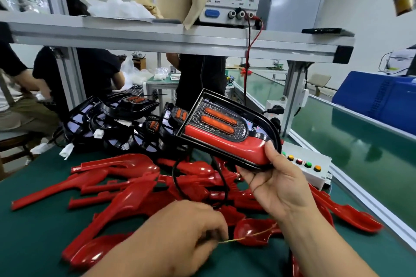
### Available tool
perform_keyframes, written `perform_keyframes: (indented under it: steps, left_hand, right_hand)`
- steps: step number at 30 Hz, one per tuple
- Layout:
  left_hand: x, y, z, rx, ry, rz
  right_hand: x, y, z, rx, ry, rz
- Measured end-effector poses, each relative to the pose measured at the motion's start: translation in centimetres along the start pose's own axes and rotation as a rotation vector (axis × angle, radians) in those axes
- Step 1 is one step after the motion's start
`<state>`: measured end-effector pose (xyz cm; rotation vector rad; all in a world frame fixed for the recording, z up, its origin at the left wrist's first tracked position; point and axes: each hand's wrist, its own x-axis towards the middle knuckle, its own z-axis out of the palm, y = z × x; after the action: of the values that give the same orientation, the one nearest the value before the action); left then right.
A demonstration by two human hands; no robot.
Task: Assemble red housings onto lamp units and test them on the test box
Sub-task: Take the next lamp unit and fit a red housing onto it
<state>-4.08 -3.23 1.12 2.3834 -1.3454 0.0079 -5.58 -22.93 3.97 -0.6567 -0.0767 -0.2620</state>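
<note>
From the head camera, I have the right hand [279,184] gripping the lamp [221,119] by its near end, red housing [225,143] fitted, raised above the table. The left hand [180,231], below it and nearer me, pinches a thin wire [247,235]. The risk I see: the black cable [176,177] looping between both hands may snag on the loose red housings [126,189] underneath and tug the lamp askew. The test box [315,170] sits just right of the right hand; bare lamps [112,123] are stacked beyond the left
</note>
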Motion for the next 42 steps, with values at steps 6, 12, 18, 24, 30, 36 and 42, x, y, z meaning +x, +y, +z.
perform_keyframes:
  steps: [6,12,18,24,30,36,42]
  left_hand:
    - [1.7,-0.9,2.7,0.316,-0.049,-0.188]
    - [1.7,-0.4,2.1,0.394,0.111,-0.123]
    - [-0.1,-1.5,-0.4,0.091,0.222,-0.088]
    - [-0.6,-1.8,-3.1,0.017,0.540,-0.005]
    - [-1.9,-2.0,-5.7,0.052,0.704,-0.007]
    - [-0.5,-1.3,-8.6,0.020,0.642,0.027]
    - [2.7,-0.7,-9.2,0.279,0.381,0.077]
  right_hand:
    - [-0.1,-0.7,-0.1,0.049,-0.016,-0.018]
    - [-0.1,-0.8,-0.3,0.058,-0.011,-0.024]
    - [0.2,-0.9,-0.8,0.050,0.007,-0.041]
    - [0.4,0.1,-1.3,-0.106,-0.030,-0.091]
    - [-0.5,1.7,-0.8,-0.365,-0.187,-0.082]
    - [-1.5,2.7,-0.1,-0.483,-0.288,-0.041]
    - [-1.8,2.7,0.0,-0.467,-0.323,0.002]
